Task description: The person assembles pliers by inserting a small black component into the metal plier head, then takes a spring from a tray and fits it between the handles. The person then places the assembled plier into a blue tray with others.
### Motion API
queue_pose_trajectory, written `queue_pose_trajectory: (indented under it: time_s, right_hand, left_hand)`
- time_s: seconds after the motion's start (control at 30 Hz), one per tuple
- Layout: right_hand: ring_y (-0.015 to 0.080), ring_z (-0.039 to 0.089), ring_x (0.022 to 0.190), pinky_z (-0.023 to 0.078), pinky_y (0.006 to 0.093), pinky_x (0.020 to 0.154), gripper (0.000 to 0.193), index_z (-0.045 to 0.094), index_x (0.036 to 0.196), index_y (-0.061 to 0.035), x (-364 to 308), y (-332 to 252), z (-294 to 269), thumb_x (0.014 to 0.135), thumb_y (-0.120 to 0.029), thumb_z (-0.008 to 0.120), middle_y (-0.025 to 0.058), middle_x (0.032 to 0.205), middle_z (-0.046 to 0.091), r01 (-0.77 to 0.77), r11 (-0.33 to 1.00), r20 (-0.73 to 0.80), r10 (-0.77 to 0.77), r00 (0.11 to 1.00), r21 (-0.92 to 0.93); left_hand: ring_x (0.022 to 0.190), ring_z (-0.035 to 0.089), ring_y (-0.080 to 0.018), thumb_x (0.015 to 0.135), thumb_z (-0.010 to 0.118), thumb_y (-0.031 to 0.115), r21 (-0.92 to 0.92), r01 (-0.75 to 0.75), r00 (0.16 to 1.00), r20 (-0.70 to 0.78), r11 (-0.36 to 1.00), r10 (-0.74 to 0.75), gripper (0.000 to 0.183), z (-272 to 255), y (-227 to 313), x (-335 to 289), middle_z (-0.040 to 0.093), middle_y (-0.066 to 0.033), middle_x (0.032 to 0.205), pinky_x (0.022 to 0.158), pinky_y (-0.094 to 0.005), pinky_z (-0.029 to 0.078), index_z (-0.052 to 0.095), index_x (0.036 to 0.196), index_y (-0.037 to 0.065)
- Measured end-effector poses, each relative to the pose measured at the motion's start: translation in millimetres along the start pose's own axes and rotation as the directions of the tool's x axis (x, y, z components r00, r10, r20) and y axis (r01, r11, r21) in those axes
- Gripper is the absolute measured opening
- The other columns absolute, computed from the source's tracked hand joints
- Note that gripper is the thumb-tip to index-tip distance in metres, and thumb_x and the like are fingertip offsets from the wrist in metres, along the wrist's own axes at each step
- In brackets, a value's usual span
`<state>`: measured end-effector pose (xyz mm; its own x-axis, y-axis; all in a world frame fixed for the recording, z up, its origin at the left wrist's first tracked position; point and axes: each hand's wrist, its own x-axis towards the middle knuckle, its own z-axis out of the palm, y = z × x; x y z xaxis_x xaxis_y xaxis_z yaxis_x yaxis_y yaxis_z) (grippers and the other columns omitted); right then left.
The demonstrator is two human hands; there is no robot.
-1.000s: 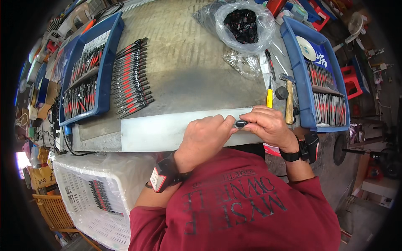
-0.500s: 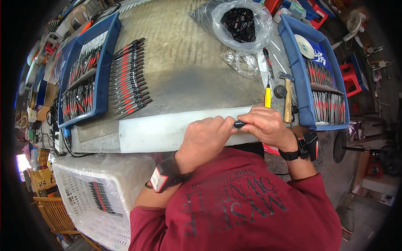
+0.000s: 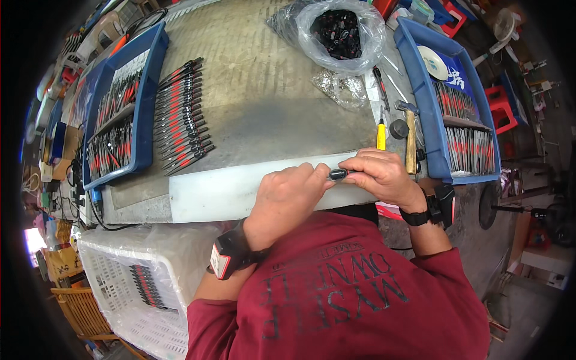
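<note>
Over the white board at the near table edge, my two hands meet around a small black piece with a rounded, glossy end. My left hand pinches it from the left between thumb and forefinger. From the other side my right hand grips it with thumb and curled fingers. Most of the piece is hidden by the fingers, so its exact kind does not show. Farther left on the table lies a row of slim black-and-red tools, side by side.
Blue trays of similar tools flank the table. A clear bag of black parts stands at the back. By my right hand lie a hammer and a yellow-handled screwdriver. A white basket sits lower left.
The black piece now shows more of its rounded end between my fingers and seems turned. Both hands stay in nearly the same place, still holding it.
</note>
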<state>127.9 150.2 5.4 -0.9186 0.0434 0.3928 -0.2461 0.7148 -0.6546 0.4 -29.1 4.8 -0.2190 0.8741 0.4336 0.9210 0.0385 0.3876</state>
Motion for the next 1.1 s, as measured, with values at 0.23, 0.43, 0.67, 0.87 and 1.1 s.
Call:
queue_pose_trajectory:
  time_s: [0.23,0.43,0.67,0.87,1.1]
  right_hand:
    - [0.0299,0.063,0.070,0.049,0.0360,0.064,0.018,0.066,0.090,0.0004,-1,2,4,0.075,-0.008,0.071,0.0137,0.078,0.064,0.012,1.000,-0.037,-0.011,0.999,0.020]
    - [0.0300,0.063,0.072,0.049,0.0368,0.065,0.021,0.066,0.092,0.0007,-2,3,3,0.074,-0.008,0.072,0.0141,0.080,0.065,-0.022,1.000,-0.020,0.022,1.000,0.017]
    - [0.0316,0.061,0.077,0.048,0.0376,0.070,0.029,0.064,0.100,0.0008,-3,9,-1,0.075,-0.013,0.072,0.0148,0.085,0.064,-0.089,0.995,0.027,0.088,0.996,0.052]
    - [0.0314,0.061,0.079,0.048,0.0375,0.071,0.028,0.064,0.099,0.0008,-3,11,-3,0.076,-0.013,0.071,0.0144,0.085,0.064,-0.097,0.994,0.023,0.097,0.995,0.042]
    - [0.0317,0.061,0.079,0.048,0.0376,0.072,0.026,0.064,0.100,0.0005,-4,11,-4,0.078,-0.012,0.069,0.0144,0.085,0.064,-0.104,0.994,0.028,0.103,0.994,0.033]
  left_hand:
    - [0.053,0.055,-0.0199,0.080,0.066,0.023,0.001,0.004,1.000,0.003,1.000,-0.004,0.019,0,1,0,0.045,-0.0035,0.064,0.046,-0.0341,0.044,0.054,0.086,0.010]
    - [0.054,0.054,-0.0237,0.079,0.069,0.016,-0.033,0.015,1.000,0.010,0.999,-0.015,0.021,2,-1,0,0.047,-0.0059,0.064,0.047,-0.0367,0.043,0.056,0.092,0.008]
    - [0.053,0.054,-0.0264,0.078,0.070,0.013,-0.033,0.016,1.000,-0.002,0.999,-0.016,0.023,7,-4,0,0.051,-0.0077,0.066,0.047,-0.0378,0.044,0.057,0.096,0.007]
    - [0.052,0.054,-0.0241,0.077,0.069,0.014,-0.040,0.013,0.999,-0.042,0.999,-0.015,0.019,10,-5,2,0.047,-0.0065,0.063,0.046,-0.0364,0.043,0.052,0.081,0.008]
    - [0.053,0.054,-0.0252,0.077,0.069,0.013,-0.053,0.036,0.998,-0.040,0.998,-0.038,0.019,11,-6,1,0.049,-0.0070,0.064,0.046,-0.0370,0.043,0.052,0.082,0.007]
